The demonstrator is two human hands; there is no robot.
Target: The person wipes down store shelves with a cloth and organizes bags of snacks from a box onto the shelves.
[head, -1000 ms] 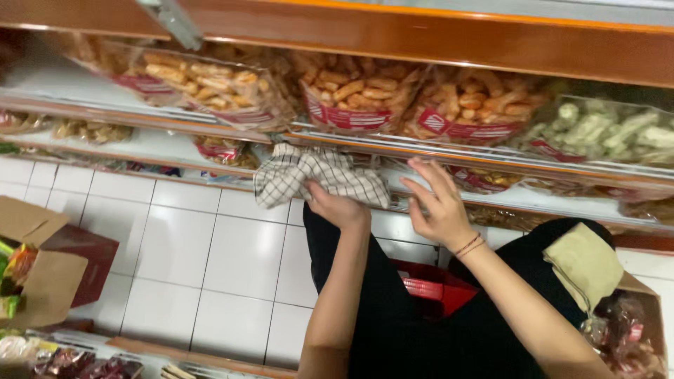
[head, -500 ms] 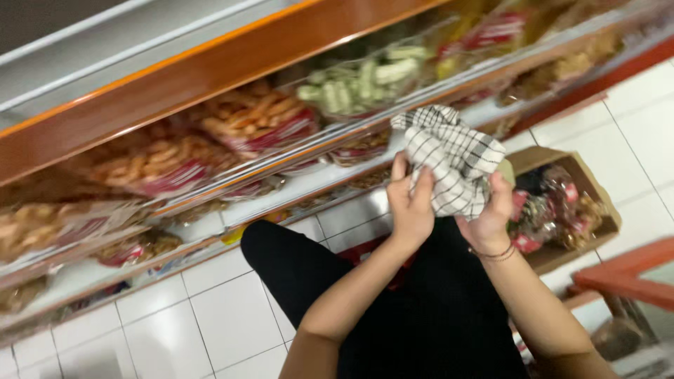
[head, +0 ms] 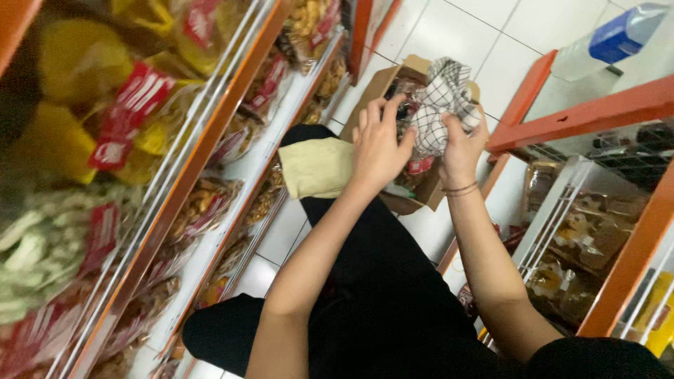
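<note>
I hold a black-and-white checked cloth [head: 446,98], bunched up, in front of me with both hands. My right hand [head: 460,151], with a thin band at the wrist, grips the cloth from below. My left hand [head: 379,144] is at the cloth's left edge, thumb pressed on it and fingers raised. Under the hands my legs in black trousers [head: 393,281] crouch over the white tile floor. A folded pale yellow-green cloth [head: 316,168] lies on my knee beside the left hand.
An open cardboard box [head: 382,84] with packets stands on the floor beyond the hands. Orange-edged shelves [head: 210,140] with bagged snacks run along the left. An orange rack [head: 583,116] with wire baskets stands at the right, a blue-labelled plastic bottle [head: 618,35] on top.
The view has swung round from the snack shelf to the aisle floor and box. Both hands have carried the checked cloth off the shelf edge and bunched it between them.
</note>
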